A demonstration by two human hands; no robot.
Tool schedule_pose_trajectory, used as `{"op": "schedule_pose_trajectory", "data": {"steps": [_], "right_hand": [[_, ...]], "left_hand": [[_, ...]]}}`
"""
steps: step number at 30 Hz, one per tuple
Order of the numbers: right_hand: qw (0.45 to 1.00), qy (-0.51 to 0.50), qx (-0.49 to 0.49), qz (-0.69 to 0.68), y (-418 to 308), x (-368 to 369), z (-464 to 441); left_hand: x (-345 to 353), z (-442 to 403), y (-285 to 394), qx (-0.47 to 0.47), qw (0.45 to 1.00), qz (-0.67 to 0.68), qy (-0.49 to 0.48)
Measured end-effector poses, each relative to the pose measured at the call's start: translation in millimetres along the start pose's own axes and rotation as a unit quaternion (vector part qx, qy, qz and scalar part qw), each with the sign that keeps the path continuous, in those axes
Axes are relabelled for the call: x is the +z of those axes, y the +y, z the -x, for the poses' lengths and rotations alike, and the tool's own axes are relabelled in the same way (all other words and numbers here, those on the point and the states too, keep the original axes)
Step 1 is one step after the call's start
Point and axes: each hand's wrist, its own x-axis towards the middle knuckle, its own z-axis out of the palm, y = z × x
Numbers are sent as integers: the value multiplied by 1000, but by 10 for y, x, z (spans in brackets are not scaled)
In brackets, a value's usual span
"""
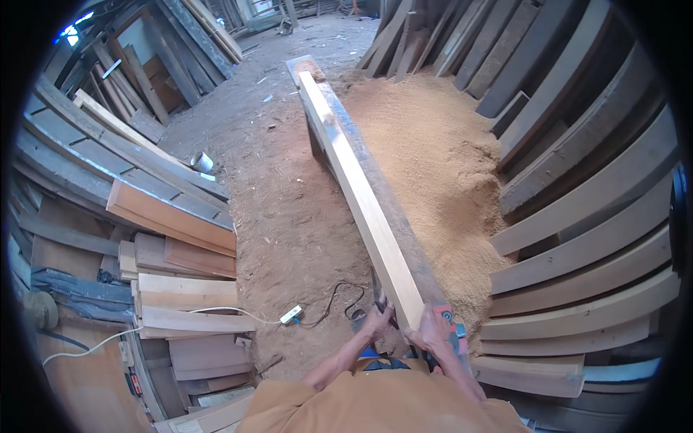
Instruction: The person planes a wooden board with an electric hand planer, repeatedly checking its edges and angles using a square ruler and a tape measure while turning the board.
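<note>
Beam (pixel 362 191) along table (pixel 397 216); nr. end touches R hand (pixel 431 330). L hand (pixel 378 321) just left. Both hands' fingers: can't tell if pinching.

One head-worn view, facing forward and down over the wearer's shirt (pixel 382 404), left hand (pixel 378 321) and right hand (pixel 432 328) close below, timber (pixel 359 191) running away ahead, edges bowed round

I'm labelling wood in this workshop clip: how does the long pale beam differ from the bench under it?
Colour: the pale beam is light and mostly clean, while the bench is dark and stained.
Position: the beam lies on top; the bench is underneath it.
Extent: the bench shows past the beam's far end and along its right side.
Both are long, narrow and run the same way.
</note>
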Motion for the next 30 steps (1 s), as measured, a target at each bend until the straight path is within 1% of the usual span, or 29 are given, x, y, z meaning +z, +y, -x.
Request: {"op": "schedule_pose_trajectory", "data": {"steps": [2,3,4,5,6,7,8,10,12,14,15,17,18,19,20,21,22,23,25,26,28,30], "right_hand": [[1000,6,-4,5,-271,-477,254],[1000,14,-23,-1,-331,-698,356],[999,23,-43,-6,-391,-904,446],[997,31,-63,-15,-445,-1071,547],[988,61,-129,-63,-433,-1244,639],[970,91,-197,-109,-395,-1417,730],[941,104,-256,-194,-408,-1583,869],[851,120,-372,-351,-456,-1826,1070],[807,239,-388,-375,-702,-1640,1136],[783,358,-427,-277,-865,-1620,989],[763,421,-435,-227,-948,-1614,912],[689,442,-468,-332,-1252,-1731,790],[683,461,-484,-295,-1334,-1891,839],[684,453,-484,-306,-1400,-1954,853],[684,447,-482,-317,-1455,-1991,863],[682,444,-480,-326,-1500,-2054,857],[676,469,-490,-289,-1526,-2125,851],[673,468,-496,-288,-1542,-2150,860],[668,463,-507,-287,-1587,-2170,869],[683,439,-487,-322,-1594,-2118,893],[678,437,-501,-315,-1620,-2107,886],[675,440,-508,-305,-1655,-2104,884]], "left_hand": [[105,-76,437,5,999,42,-26],[169,-79,647,8,997,64,-38],[319,-25,912,34,994,97,-37],[417,24,1171,32,992,109,-49],[488,60,1430,30,990,121,-61],[555,74,1687,30,988,133,-73],[606,91,1946,38,984,139,-100],[706,77,2426,65,975,155,-146],[838,55,2824,108,962,178,-175],[935,67,3128,146,954,181,-188],[935,86,3216,140,956,169,-193],[863,111,3394,131,959,149,-203],[755,152,3512,91,961,133,-223],[616,178,3590,98,976,-4,-197],[475,192,3652,102,970,-141,-168],[366,184,3735,106,945,-277,-139],[297,243,3805,150,900,-407,-46],[220,326,3850,190,828,-525,49],[-70,363,3861,261,897,-347,82],[-225,355,3888,287,896,-318,118],[-435,415,4001,349,887,-243,180],[-475,462,4177,431,858,-158,232]]}}
